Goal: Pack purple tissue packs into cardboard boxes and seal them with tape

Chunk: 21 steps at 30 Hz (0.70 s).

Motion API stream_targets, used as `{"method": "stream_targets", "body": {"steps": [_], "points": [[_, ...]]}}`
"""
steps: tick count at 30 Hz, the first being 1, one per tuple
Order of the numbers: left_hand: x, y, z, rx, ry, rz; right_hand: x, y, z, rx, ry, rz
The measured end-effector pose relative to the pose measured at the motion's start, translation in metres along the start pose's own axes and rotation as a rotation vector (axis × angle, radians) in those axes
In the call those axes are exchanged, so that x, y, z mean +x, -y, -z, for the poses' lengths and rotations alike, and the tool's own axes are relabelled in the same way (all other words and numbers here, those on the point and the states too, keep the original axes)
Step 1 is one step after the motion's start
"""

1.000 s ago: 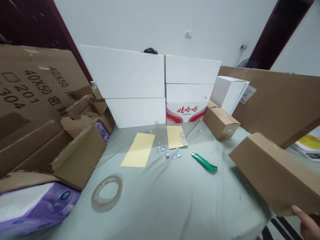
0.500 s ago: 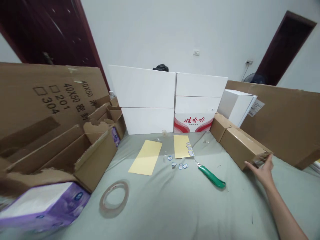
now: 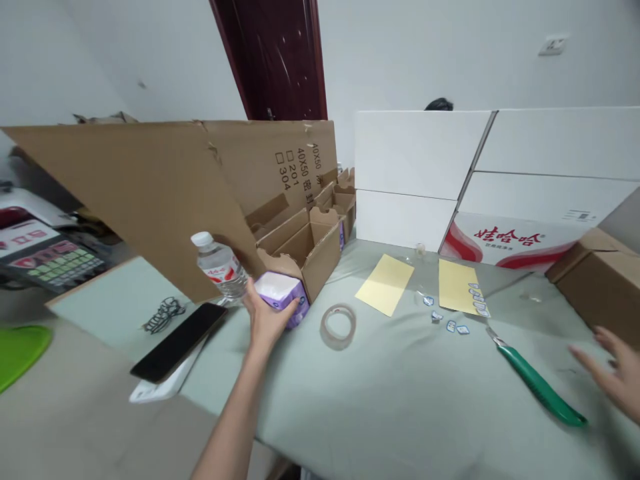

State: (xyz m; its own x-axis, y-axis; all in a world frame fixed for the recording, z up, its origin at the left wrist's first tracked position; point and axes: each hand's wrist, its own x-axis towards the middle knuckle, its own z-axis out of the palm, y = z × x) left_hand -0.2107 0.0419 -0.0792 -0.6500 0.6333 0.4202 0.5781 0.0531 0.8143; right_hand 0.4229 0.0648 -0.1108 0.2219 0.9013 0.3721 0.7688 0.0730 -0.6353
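My left hand (image 3: 267, 313) grips a purple-and-white tissue pack (image 3: 281, 288), with the thumb on its right side and the fingers on its left. The pack stands against the end of an open cardboard box (image 3: 320, 263). My right hand (image 3: 617, 373) is at the right edge, a little blurred, its fingers apart and nothing seen in them. Close to it are a long brown box (image 3: 595, 293) and a green-handled utility knife (image 3: 543, 387). A roll of clear tape (image 3: 327, 337) lies to the right of the tissue pack.
Two yellow paper sheets (image 3: 385, 283) and several small stickers (image 3: 451, 326) lie mid-table. White boxes (image 3: 405, 160) wall the back. Left are a water bottle (image 3: 223, 267), a phone (image 3: 180, 341), a coiled cable (image 3: 165, 315) and a tall cardboard panel (image 3: 150, 193).
The view has swung left. My left hand has come into view, holding the tissue pack. My right hand has let go of the long brown box's near end.
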Motion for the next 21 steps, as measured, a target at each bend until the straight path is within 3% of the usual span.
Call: {"method": "stream_targets", "body": {"steps": [4, 7, 9, 11, 12, 13, 17, 19, 21], "points": [[-0.019, -0.005, 0.018, -0.014, -0.052, -0.031, -0.037, 0.001, -0.048, -0.207, 0.277, 0.057], [-0.043, -0.019, 0.032, -0.147, 0.012, -0.09, -0.038, -0.005, -0.066, -0.347, 0.211, 0.107], [-0.061, -0.035, 0.031, -0.283, 0.159, -0.078, -0.029, 0.004, -0.067, -0.421, 0.116, 0.083], [-0.078, -0.055, 0.022, -0.425, 0.352, -0.028, -0.027, 0.032, -0.066, -0.397, 0.082, 0.084], [-0.087, -0.066, 0.014, -0.493, 0.45, -0.005, -0.031, 0.054, -0.065, -0.332, 0.127, 0.108], [-0.096, -0.076, 0.006, -0.546, 0.545, 0.006, -0.038, 0.08, -0.066, -0.192, 0.202, 0.157], [-0.136, -0.104, -0.031, -0.661, 0.852, -0.029, -0.085, 0.181, -0.082, 0.374, 0.709, 0.246], [-0.15, -0.109, -0.043, -0.663, 0.948, -0.114, -0.102, 0.204, -0.096, 0.5, 0.816, 0.13], [-0.152, -0.111, -0.05, -0.634, 1.005, -0.226, -0.109, 0.2, -0.109, 0.598, 0.861, -0.051]]}}
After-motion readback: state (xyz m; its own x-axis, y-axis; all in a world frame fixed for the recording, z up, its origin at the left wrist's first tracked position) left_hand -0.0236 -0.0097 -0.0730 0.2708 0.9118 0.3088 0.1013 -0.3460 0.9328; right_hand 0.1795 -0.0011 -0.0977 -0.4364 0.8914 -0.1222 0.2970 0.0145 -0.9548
